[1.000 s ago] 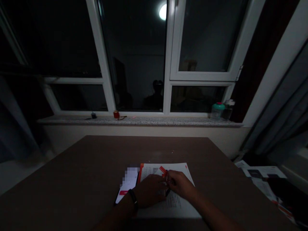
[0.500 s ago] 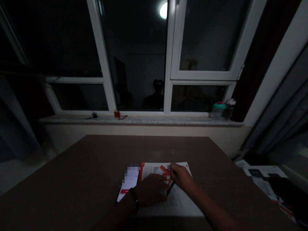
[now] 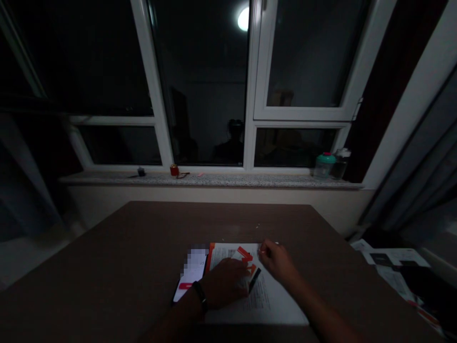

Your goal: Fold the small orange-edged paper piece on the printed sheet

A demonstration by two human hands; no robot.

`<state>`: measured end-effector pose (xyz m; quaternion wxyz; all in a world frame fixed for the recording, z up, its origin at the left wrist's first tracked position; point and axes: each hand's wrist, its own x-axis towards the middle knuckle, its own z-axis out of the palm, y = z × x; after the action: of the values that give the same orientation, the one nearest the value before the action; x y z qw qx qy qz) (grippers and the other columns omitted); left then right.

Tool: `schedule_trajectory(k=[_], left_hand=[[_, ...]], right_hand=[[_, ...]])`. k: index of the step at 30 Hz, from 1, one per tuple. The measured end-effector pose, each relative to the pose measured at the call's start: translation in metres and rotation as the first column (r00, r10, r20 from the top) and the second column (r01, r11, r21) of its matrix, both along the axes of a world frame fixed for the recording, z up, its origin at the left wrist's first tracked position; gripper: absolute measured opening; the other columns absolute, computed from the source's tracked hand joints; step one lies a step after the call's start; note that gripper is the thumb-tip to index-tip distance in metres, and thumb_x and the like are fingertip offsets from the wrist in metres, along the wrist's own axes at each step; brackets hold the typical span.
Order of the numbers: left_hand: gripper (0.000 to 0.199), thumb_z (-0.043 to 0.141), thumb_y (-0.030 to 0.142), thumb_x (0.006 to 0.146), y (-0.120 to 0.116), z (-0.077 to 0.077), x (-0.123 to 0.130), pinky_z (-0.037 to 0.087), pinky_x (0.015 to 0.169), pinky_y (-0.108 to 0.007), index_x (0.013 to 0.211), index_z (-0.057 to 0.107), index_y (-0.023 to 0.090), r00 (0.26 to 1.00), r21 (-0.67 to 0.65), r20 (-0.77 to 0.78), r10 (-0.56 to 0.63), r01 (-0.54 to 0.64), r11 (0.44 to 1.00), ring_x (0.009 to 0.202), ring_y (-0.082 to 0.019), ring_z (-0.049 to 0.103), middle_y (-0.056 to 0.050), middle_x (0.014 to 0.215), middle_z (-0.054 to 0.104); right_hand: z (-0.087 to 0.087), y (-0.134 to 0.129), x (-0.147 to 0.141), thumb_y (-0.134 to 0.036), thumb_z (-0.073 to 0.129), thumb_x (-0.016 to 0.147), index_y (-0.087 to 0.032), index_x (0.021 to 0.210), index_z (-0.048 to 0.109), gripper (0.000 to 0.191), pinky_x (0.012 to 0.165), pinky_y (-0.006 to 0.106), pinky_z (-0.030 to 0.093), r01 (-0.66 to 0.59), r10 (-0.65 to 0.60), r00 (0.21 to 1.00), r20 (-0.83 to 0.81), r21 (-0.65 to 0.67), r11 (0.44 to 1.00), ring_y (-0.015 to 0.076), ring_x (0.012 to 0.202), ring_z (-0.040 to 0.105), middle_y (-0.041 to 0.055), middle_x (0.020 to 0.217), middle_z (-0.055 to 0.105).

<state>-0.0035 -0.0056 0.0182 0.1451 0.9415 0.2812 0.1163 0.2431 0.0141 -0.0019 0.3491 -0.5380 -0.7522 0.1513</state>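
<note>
My left hand (image 3: 228,281), with a dark band on its wrist, lies with fingers outstretched over a small white and orange card (image 3: 254,271) with a black strip. Under the card is a printed paper sheet or booklet (image 3: 274,300) with an orange left edge. A red arrow-shaped piece (image 3: 244,253) shows beyond my left fingertips. My right hand (image 3: 274,259) is closed in a pinch above the sheet's upper right part, apart from the card. What its fingertips hold, if anything, is too small and dark to make out.
A lit phone (image 3: 193,271) lies left of the sheet on the brown table (image 3: 107,267). A red tin (image 3: 174,170) and plastic bottles (image 3: 324,165) stand on the windowsill (image 3: 228,179). Papers (image 3: 396,259) are stacked on the right, beyond the table edge.
My right hand has moved right, away from the card, uncovering its black strip and the red arrow-shaped piece. My left hand stays in place on the card.
</note>
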Motion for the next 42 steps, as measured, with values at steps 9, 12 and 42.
schedule_trajectory(k=[9,12,42], left_hand=[[0.051,0.071,0.034,0.087,0.0,0.007,0.004,0.037,0.106,-0.048,0.134,0.053,0.028,0.996,0.055,-0.056,0.065,-0.062,0.997,0.125,-0.031,0.047,-0.006,0.137,0.054],[0.055,0.073,0.035,0.085,-0.001,0.009,0.004,0.037,0.105,-0.05,0.135,0.051,0.029,0.99,0.071,-0.086,0.108,-0.102,0.992,0.126,-0.032,0.045,-0.008,0.138,0.052],[0.037,0.065,0.036,0.088,-0.003,0.012,0.006,0.035,0.099,-0.045,0.121,0.058,0.022,0.915,0.092,-0.123,0.385,-0.376,0.922,0.115,-0.03,0.048,-0.009,0.119,0.055]], right_hand=[[0.004,0.001,0.009,-0.017,0.055,0.078,-0.019,0.075,0.058,0.004,0.061,0.022,0.036,-0.03,0.029,1.0,-0.009,-0.017,0.999,0.0146,0.066,0.056,-0.0001,0.07,0.062],[0.001,0.001,0.006,-0.016,0.056,0.077,-0.018,0.076,0.06,0.005,0.061,0.022,0.036,-0.069,0.07,0.998,0.004,-0.027,0.997,0.0143,0.067,0.055,-0.0001,0.071,0.061],[0.008,-0.003,0.008,-0.002,0.049,0.069,-0.018,0.08,0.062,0.024,0.074,0.025,0.04,-0.114,0.115,0.992,0.049,-0.025,0.993,0.0169,0.081,0.057,0.0026,0.086,0.058]])
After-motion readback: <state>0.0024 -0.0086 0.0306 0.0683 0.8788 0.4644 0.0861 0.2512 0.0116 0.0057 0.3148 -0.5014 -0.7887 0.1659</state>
